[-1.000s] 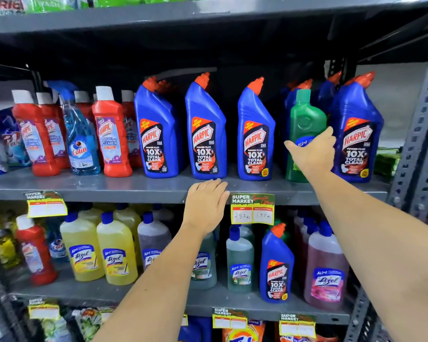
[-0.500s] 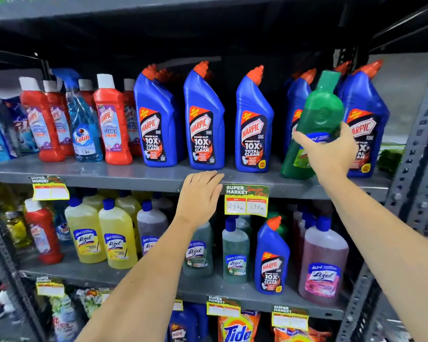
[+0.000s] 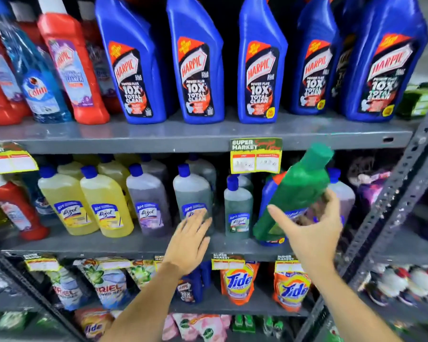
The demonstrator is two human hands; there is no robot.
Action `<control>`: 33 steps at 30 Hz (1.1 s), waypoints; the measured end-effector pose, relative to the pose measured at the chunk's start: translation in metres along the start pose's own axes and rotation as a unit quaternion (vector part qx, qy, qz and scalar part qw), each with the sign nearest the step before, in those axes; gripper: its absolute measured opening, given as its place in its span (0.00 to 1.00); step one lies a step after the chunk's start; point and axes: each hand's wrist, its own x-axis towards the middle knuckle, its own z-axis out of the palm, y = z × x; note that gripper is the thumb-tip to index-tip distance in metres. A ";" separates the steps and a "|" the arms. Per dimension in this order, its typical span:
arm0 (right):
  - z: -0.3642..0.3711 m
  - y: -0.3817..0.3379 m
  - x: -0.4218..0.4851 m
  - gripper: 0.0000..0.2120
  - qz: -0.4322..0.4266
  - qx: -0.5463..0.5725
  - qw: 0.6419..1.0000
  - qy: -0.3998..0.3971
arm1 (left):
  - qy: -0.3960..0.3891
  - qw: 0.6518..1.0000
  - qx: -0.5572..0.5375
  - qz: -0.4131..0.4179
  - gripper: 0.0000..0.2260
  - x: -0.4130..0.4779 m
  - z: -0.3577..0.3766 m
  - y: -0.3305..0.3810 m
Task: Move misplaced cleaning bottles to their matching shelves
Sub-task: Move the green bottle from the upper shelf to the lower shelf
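Observation:
My right hand (image 3: 314,233) holds a green bottle (image 3: 297,193), tilted with its cap up and to the right, in front of the middle shelf (image 3: 134,245). Behind the green bottle stands a blue Harpic bottle (image 3: 267,193), mostly hidden. My left hand (image 3: 188,240) is open with fingers spread, in front of a grey-green Lizol bottle (image 3: 192,191). A smaller grey-green Lizol bottle (image 3: 237,208) stands between my hands. Blue Harpic bottles (image 3: 195,60) line the upper shelf (image 3: 183,137).
Yellow Lizol bottles (image 3: 84,201) and a red bottle (image 3: 15,206) stand at the middle shelf's left. Red bathroom cleaners (image 3: 69,62) and a blue Colin spray (image 3: 35,77) fill the upper left. Tide pouches (image 3: 237,280) hang below. A grey perforated upright (image 3: 391,208) runs at the right.
My right hand has lifted the green bottle off the upper shelf and brought it down to the middle shelf. My left hand dropped from the upper shelf edge to the Lizol row.

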 end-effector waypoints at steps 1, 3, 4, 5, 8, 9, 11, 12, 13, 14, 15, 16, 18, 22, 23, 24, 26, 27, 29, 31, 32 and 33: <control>0.008 0.014 -0.010 0.44 0.022 -0.011 1.000 0.003 | -0.038 0.999 -0.007 0.014 0.21 -0.006 0.009 -0.003; 0.027 0.040 -0.027 0.41 0.050 -0.046 0.998 0.009 | -0.106 0.993 -0.004 0.046 0.22 -0.015 0.026 -0.011; 0.037 0.051 -0.034 0.39 0.050 -0.061 0.997 0.010 | -0.130 0.990 -0.002 0.059 0.23 -0.018 0.034 -0.015; 0.047 0.062 -0.038 0.38 0.050 -0.071 0.996 0.008 | -0.150 0.986 0.003 0.066 0.23 -0.019 0.040 -0.020; 0.069 0.094 -0.044 0.38 0.070 -0.100 0.992 0.018 | -0.205 0.976 0.028 0.072 0.27 -0.021 0.059 -0.032; 0.075 0.103 -0.045 0.39 0.082 -0.106 0.991 0.021 | -0.219 0.972 0.036 0.072 0.28 -0.023 0.066 -0.035; 0.084 0.118 -0.050 0.40 0.106 -0.113 0.988 0.018 | -0.239 0.967 0.052 0.071 0.30 -0.028 0.079 -0.037; 0.088 0.125 -0.052 0.40 0.112 -0.119 0.986 0.015 | -0.242 0.966 0.053 0.068 0.31 -0.030 0.084 -0.038; 0.092 0.131 -0.054 0.39 0.115 -0.127 0.985 0.013 | -0.237 0.968 0.052 0.065 0.31 -0.031 0.089 -0.040; 0.094 0.135 -0.055 0.38 0.116 -0.134 0.984 0.011 | -0.226 0.971 0.049 0.064 0.31 -0.031 0.091 -0.040; 0.095 0.138 -0.054 0.37 0.116 -0.137 0.984 0.008 | -0.212 0.974 0.044 0.067 0.31 -0.030 0.091 -0.040; 0.096 0.139 -0.052 0.37 0.118 -0.143 0.983 0.003 | -0.198 0.977 0.043 0.072 0.31 -0.028 0.088 -0.039; 0.099 0.141 -0.050 0.39 0.125 -0.162 0.979 -0.009 | -0.185 0.978 0.037 0.083 0.31 -0.022 0.085 -0.040; 0.096 0.143 -0.065 0.44 0.120 -0.191 0.974 0.000 | -0.185 0.978 0.020 0.091 0.30 -0.032 0.086 -0.039; 0.091 0.151 -0.064 0.45 0.133 -0.191 0.972 -0.028 | -0.189 0.979 0.013 0.079 0.31 -0.035 0.094 -0.033; 0.087 0.157 -0.063 0.45 0.140 -0.204 0.967 -0.052 | -0.202 0.977 0.007 0.062 0.31 -0.039 0.099 -0.027; 0.085 0.155 -0.072 0.46 0.121 -0.221 0.966 -0.065 | -0.196 0.978 0.024 0.063 0.31 -0.043 0.100 -0.033; 0.085 0.153 -0.075 0.46 0.114 -0.227 0.965 -0.070 | -0.197 0.978 0.032 0.063 0.31 -0.043 0.100 -0.037; 0.081 0.148 -0.081 0.41 0.096 -0.224 0.969 -0.048 | -0.192 0.978 0.037 0.066 0.31 -0.039 0.100 -0.044; 0.067 0.147 -0.076 0.32 0.064 -0.208 0.976 0.012 | -0.191 0.978 0.040 0.067 0.31 -0.038 0.101 -0.045; 0.058 0.148 -0.069 0.30 0.053 -0.209 0.976 0.041 | -0.192 0.978 0.036 0.068 0.31 -0.038 0.102 -0.045; 0.049 0.150 -0.060 0.30 0.051 -0.216 0.973 0.062 | -0.192 0.979 0.029 0.067 0.31 -0.037 0.103 -0.046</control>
